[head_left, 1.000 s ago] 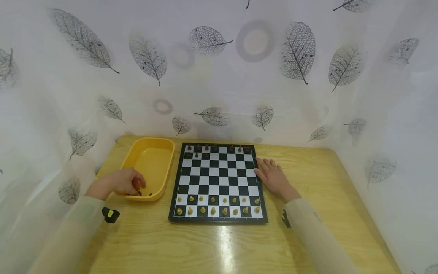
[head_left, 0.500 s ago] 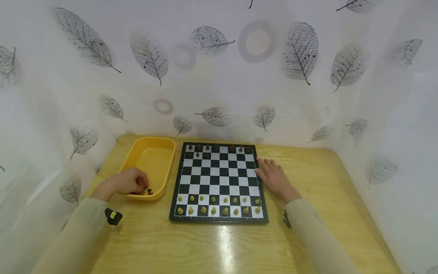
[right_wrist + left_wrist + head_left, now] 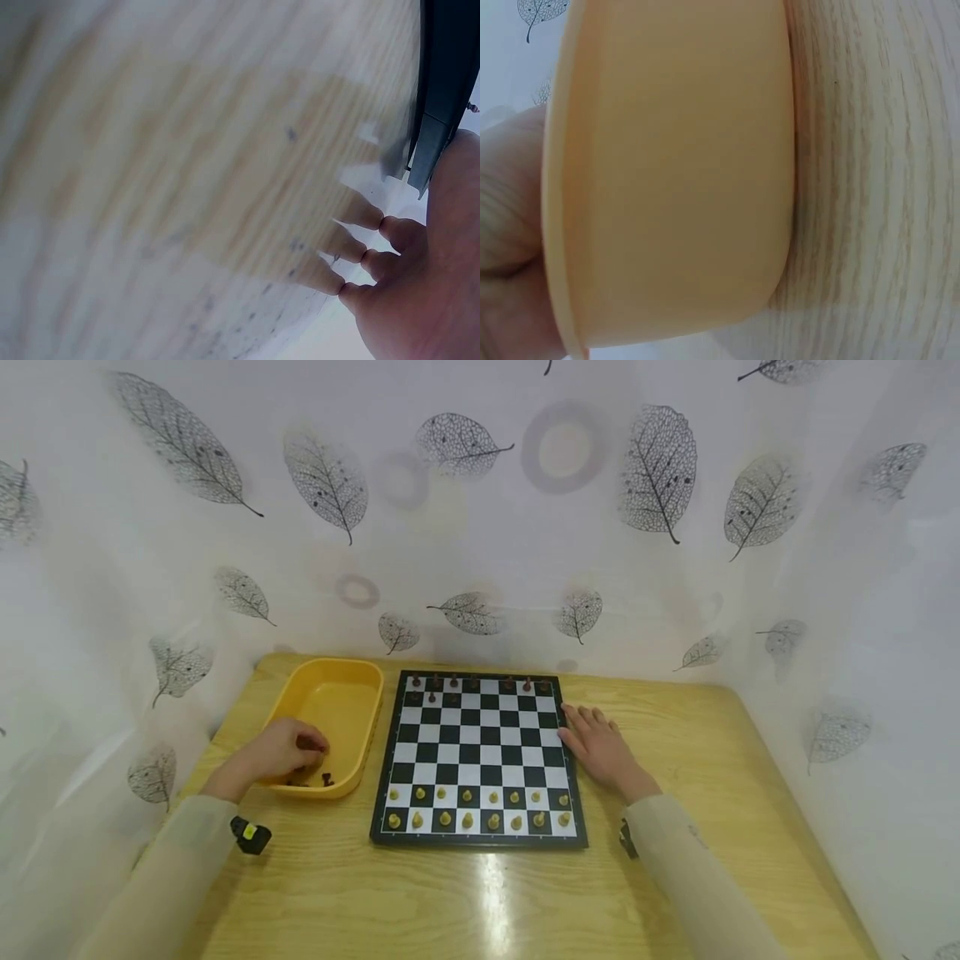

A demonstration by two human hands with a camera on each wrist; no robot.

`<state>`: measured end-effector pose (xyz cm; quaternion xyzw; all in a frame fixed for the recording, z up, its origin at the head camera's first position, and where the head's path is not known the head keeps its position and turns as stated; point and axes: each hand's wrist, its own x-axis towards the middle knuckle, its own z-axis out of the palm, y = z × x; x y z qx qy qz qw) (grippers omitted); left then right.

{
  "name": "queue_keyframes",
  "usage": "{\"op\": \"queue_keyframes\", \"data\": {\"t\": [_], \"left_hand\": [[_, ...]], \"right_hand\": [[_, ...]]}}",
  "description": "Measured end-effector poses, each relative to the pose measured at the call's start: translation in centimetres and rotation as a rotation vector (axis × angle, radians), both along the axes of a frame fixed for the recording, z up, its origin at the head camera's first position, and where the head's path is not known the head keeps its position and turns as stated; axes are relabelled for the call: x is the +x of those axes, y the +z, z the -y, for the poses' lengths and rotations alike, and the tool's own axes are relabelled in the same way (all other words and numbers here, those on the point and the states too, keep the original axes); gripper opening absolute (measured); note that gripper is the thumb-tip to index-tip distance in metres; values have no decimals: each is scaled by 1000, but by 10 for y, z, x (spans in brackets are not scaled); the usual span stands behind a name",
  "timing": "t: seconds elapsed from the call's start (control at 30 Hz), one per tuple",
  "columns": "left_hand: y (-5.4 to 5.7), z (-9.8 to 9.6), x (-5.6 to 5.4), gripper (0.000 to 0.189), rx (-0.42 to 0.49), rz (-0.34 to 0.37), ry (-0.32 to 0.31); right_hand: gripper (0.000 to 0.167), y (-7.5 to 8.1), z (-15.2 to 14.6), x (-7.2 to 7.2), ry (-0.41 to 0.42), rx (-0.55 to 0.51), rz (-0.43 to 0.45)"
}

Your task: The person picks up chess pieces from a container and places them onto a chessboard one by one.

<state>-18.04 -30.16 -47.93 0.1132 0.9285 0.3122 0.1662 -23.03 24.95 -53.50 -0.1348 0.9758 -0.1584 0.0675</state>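
My left hand (image 3: 281,750) reaches over the near rim of a yellow plastic tray (image 3: 372,718), fingers curled down inside it. A speck of dark red shows at its fingertips, where it pinches a chess piece mostly hidden by the fingers. Beside it a dark red chess piece (image 3: 327,779) lies on the tray floor, with others partly covered by the hand. In the left wrist view the tray's outer wall (image 3: 682,172) hides the fingers. My right hand (image 3: 600,750) rests with straight fingers along the right edge of the chessboard (image 3: 480,842); in the right wrist view its fingertips touch the table.
Two rows of yellow chess pieces (image 3: 467,821) stand on the board's near side. Several dark red pieces (image 3: 453,682) stand along the far side, mostly at the left. The wooden table (image 3: 360,902) meets a white leaf-print curtain (image 3: 480,560) behind and at the sides.
My left hand has shifted slightly inside the tray and lifted a little, its fingers now closed near a dark red piece. The right hand stays at the board's edge.
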Motion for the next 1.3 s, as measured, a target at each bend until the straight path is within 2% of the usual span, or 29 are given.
{"op": "queue_keyframes", "data": {"t": [0.17, 0.5, 0.8, 0.9, 1.13, 1.3], "left_hand": [[-3, 0, -2, 18, 10, -50, 57], [-2, -3, -5, 21, 20, -132, 96], [2, -8, -14, 22, 64, -272, 117], [7, -13, -19, 25, 64, -277, 123], [23, -30, -27, 33, 79, -227, 155], [29, -40, -33, 32, 106, -241, 164]], "right_hand": [[69, 1, 0, 0, 2, 5, 3], [69, 3, 1, 1, 2, 6, 0], [68, 3, 1, 2, -2, -6, 7], [68, 3, 0, 2, -2, -7, 7], [69, 1, -1, 2, 1, 0, -5], [69, 0, -2, 2, 6, -5, -14]]}}
